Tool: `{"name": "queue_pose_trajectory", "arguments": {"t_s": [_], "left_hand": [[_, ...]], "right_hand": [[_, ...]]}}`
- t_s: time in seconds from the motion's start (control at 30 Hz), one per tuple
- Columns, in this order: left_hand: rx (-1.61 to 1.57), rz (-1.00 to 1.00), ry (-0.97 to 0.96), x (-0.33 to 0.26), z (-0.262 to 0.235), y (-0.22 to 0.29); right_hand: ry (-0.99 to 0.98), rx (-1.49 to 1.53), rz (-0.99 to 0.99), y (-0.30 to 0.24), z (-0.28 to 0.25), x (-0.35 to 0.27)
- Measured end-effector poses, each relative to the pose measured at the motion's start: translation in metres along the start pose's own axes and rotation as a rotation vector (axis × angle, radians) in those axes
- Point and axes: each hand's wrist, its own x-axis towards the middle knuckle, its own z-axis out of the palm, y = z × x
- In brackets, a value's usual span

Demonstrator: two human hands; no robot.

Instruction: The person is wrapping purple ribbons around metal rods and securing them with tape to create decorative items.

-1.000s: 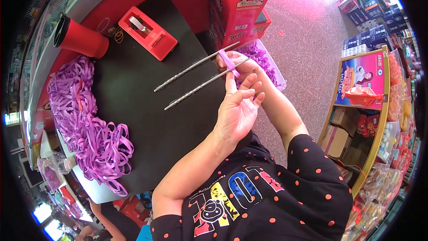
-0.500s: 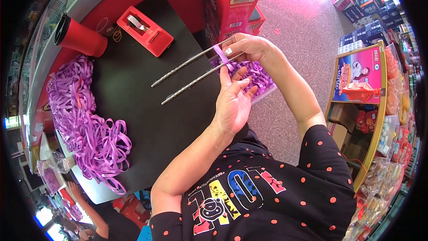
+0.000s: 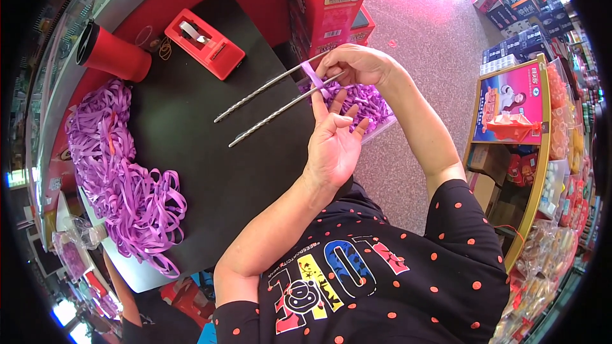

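Below and right of the red tape dispenser [image 3: 205, 44], a purple ribbon [image 3: 311, 75] is being stretched across two twisted metal rods [image 3: 258, 93]. The left hand [image 3: 335, 151] is being held palm-up beneath, fingers spread apart. The right hand [image 3: 358, 65] is being curled at the rods' ends; its grip cannot be told. Below the dispenser, heaped purple ribbons [image 3: 118, 146] are being carried by the black bench [image 3: 185, 130].

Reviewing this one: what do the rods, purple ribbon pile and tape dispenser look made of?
Rods: likely bare metal, grey and shiny, with twisted ridges.
Ribbon pile: fabric or plastic, unclear which; thin, limp loops with soft sheen.
Tape dispenser: probably hard plastic, glossy red, smoothly moulded.
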Motion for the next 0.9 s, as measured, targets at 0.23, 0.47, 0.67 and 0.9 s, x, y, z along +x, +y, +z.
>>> {"name": "queue_pose_trajectory", "arguments": {"t_s": [0.23,0.47,0.67,0.9], "left_hand": [[0.012,-0.002,-0.031,0.0,-0.001,0.002],[0.005,-0.024,-0.003,0.0,0.0,0.004],[-0.016,-0.042,-0.008,0.0,-0.002,0.006],[-0.029,-0.049,-0.039,0.0,-0.003,0.008]], "right_hand": [[0.069,-0.047,-0.018,-0.003,-0.002,-0.009],[-0.005,-0.077,-0.071,0.008,-0.013,-0.002],[-0.045,-0.096,0.008,0.019,-0.014,0.017],[-0.263,-0.039,0.01,0.034,-0.018,0.043]]}}
